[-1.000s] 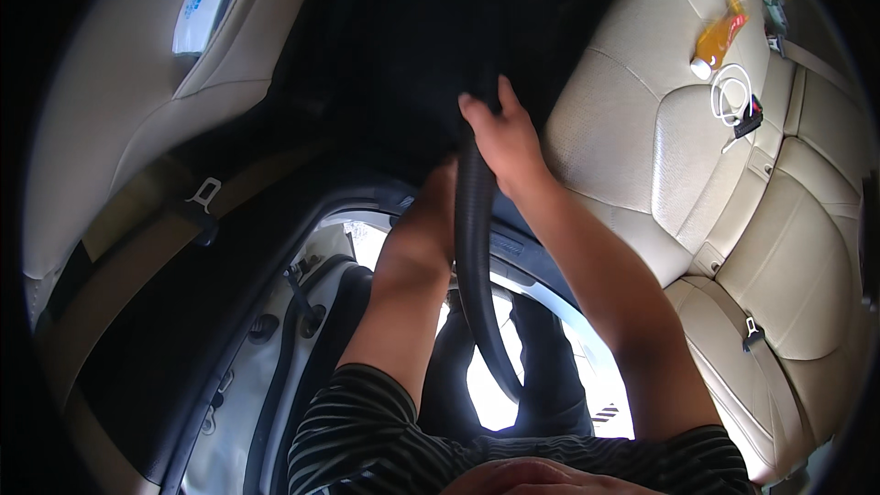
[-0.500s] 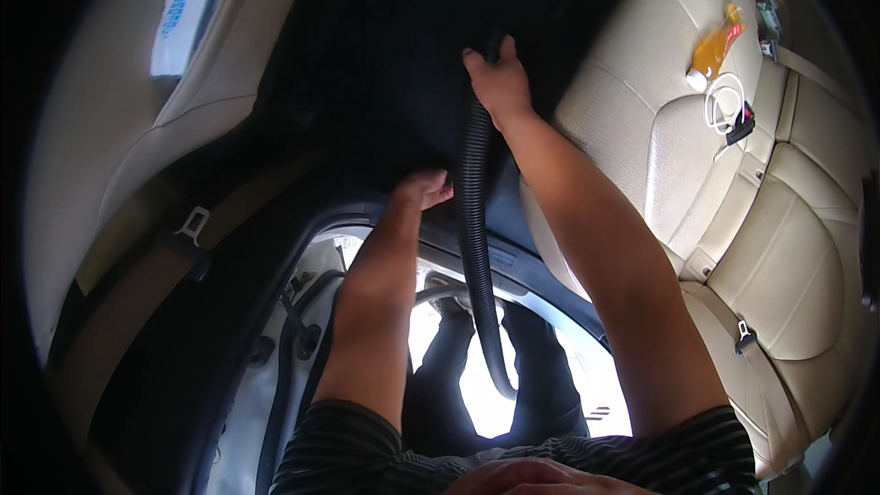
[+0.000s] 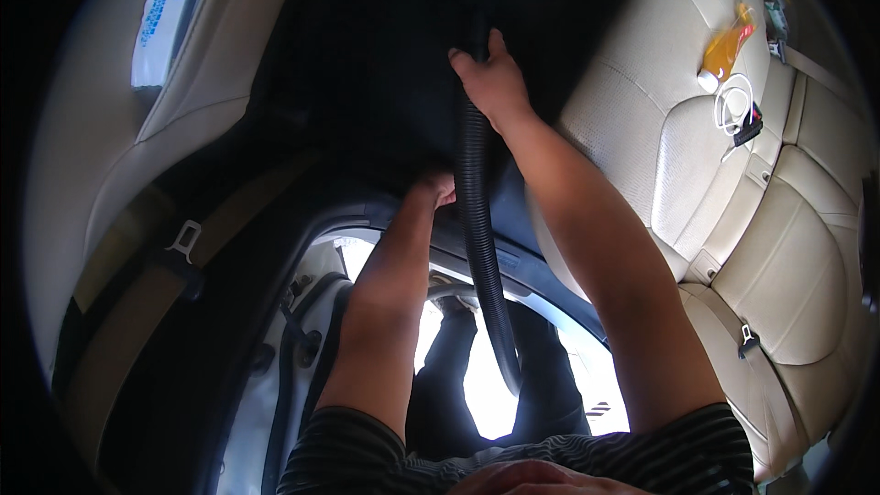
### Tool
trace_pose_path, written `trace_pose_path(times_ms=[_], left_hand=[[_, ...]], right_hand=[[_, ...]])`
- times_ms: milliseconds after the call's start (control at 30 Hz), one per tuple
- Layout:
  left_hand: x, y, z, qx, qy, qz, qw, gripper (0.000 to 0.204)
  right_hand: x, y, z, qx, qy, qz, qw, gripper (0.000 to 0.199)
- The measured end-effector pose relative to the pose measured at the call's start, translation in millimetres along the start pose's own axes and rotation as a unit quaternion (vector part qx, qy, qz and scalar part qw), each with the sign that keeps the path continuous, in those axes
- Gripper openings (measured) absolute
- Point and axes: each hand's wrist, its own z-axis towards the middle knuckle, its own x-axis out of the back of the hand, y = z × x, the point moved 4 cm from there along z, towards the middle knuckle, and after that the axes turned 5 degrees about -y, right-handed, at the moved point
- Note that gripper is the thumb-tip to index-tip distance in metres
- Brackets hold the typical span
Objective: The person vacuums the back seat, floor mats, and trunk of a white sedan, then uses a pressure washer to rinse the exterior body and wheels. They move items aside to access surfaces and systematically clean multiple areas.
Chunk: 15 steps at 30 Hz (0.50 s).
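A black ribbed vacuum hose runs from the dark footwell down past the door sill and between my legs. My right hand is wrapped round its upper end, thumb and fingers on either side. What the hose ends in is lost in the dark. Lower down, beside the hose's left side, my left hand reaches low into the footwell with its fingers curled. The hose covers part of its fingertips, and anything held there cannot be made out.
The beige rear seat rises on the right, carrying an orange bottle, a white cable and seat-belt buckles. At left is a beige front seat with a printed packet in its back pocket. A belt tongue hangs at lower left.
My left hand has moved slightly right, closer against the hose. My right hand has shifted a little left and up with the hose. The view has turned slightly.
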Motion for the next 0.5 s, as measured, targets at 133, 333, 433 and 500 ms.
trace_pose_path(times_ms=[133,333,433,500], left_hand=[[13,-6,22,0.029,-0.025,0.027,0.999,0.029],[12,2,12,0.021,0.06,0.207,0.976,0.035],[3,19,-1,0.014,0.182,0.406,0.895,0.039],[1,37,-15,0.019,0.274,0.511,0.815,0.041]], right_hand=[[1,2,0,0.002,0.021,-0.065,0.998,0.1],[2,6,2,-0.012,0.015,-0.024,1.0,0.092],[9,13,7,-0.074,0.058,0.044,0.995,0.088],[14,19,11,-0.131,0.105,0.105,0.98,0.084]])
